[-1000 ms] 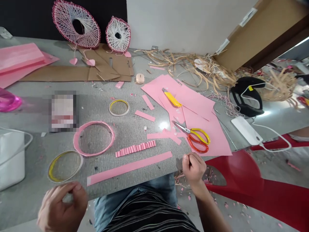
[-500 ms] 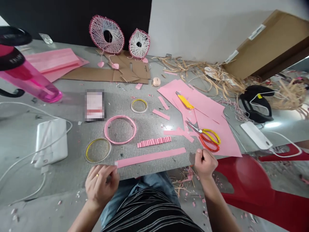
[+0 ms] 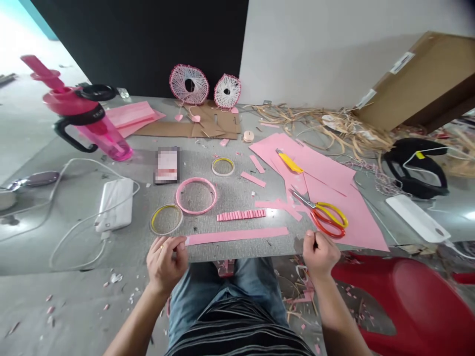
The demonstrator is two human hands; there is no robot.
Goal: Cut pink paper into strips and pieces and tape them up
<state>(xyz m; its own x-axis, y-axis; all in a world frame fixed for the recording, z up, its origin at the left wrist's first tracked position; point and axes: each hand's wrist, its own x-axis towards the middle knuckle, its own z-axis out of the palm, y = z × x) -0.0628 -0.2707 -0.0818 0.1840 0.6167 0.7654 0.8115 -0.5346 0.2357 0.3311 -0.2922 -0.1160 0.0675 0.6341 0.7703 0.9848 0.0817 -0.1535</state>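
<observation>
My left hand (image 3: pixel 166 262) rests at the table's front edge with fingers curled, beside the white-tipped left end of a long pink paper strip (image 3: pixel 237 236). No held thing shows in it. My right hand (image 3: pixel 321 254) is a loose fist at the edge, past the strip's right end and just below the scissors (image 3: pixel 328 217) with yellow and red handles. Nothing shows in that fist. Behind the strip lies a pleated pink paper strip (image 3: pixel 241 214). A pink ring (image 3: pixel 196 196) and two tape-like rings, one near (image 3: pixel 166 205) and one farther back (image 3: pixel 223 158), lie flat to the left.
Pink paper sheets (image 3: pixel 334 168) carry a yellow cutter (image 3: pixel 289 161). A pink bottle (image 3: pixel 89 121), a white power bank (image 3: pixel 116 202) with a cable and a blurred-out flat object (image 3: pixel 166 165) are at left. Two string-wound shapes (image 3: pixel 189 85) lean behind; raffia (image 3: pixel 315 121) lies at the back right.
My view has shifted, so the whole bottle and more floor now show at left. Both hands keep their closed poses at the table edge, and the strips lie as before.
</observation>
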